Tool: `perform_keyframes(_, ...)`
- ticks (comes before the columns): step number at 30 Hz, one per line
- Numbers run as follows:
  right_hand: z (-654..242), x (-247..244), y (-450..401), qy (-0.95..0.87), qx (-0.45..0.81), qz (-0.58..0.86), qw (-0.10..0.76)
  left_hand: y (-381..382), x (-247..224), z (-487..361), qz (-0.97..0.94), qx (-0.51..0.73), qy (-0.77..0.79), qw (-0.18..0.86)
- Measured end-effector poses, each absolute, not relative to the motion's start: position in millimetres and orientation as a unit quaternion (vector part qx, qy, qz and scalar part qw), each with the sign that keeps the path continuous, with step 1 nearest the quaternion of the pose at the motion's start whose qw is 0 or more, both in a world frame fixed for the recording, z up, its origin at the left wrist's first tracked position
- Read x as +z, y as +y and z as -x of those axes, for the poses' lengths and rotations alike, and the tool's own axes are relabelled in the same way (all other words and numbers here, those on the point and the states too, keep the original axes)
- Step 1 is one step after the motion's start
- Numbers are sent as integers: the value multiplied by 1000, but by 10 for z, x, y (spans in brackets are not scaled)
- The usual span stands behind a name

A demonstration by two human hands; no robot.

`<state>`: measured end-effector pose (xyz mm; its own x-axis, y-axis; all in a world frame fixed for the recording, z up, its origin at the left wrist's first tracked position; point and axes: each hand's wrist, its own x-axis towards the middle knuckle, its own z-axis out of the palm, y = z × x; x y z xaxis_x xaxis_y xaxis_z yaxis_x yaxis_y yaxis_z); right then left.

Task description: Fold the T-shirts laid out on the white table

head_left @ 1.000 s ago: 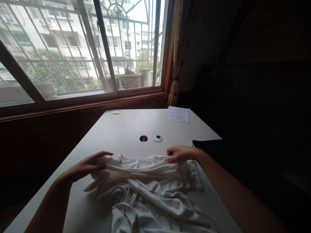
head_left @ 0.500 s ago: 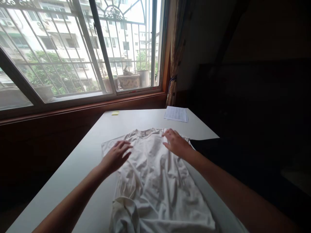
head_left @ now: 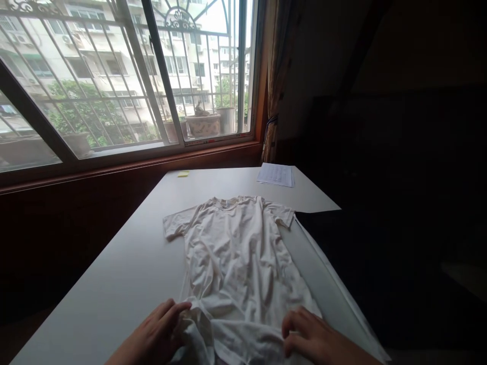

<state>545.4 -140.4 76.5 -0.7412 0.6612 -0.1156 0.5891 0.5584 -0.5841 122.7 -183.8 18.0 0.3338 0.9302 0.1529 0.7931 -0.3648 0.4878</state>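
Observation:
A wrinkled white T-shirt [head_left: 236,248] lies face up on a white table, its collar towards the window and both short sleeves spread out. Its bottom hem is bunched and folded near me. At the lower left corner my left hand [head_left: 158,329] is closed on the cloth, index finger stretched along a raised fold. My right hand [head_left: 310,334] is at the lower right side of the shirt, fingers curled on the fabric. Its fingertips are partly hidden by the cloth.
The white table [head_left: 114,274] narrows away towards the window [head_left: 152,76]. Printed sheets of paper [head_left: 277,175] lie at its far right and a yellow sticky note [head_left: 183,173] at its far left. Dark cloth or shadow borders the right edge.
Both hands have come back towards me from the shirt's chest and shoulder area to its hem, and have closed on the cloth. The sleeves now show fully.

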Motion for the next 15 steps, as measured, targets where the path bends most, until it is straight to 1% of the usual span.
perform_keyframes(2, -5477, 659, -1494, -880, 294, 367, 76, -1897, 153, -1249, -791, 207, 549, 174)
perform_keyframes(5, -5514, 518, -1568, -876, 284, 381, 83, -1948, 300, -1234, -777, 189, 573, 178)
perform_keyframes(9, -5625, 439, -1625, -874, 276, 377, 131, -2156, 619, -1038, -753, 266, 594, 99)
perform_keyframes(12, -5756, 490, -1666, -852, 311, 377, 189, -2471, 802, -864, -758, 301, 577, 49)
perform_keyframes(15, -5864, 625, -1720, -817, 361, 389, 225, -2811, 929, -796, -779, 253, 566, 87)
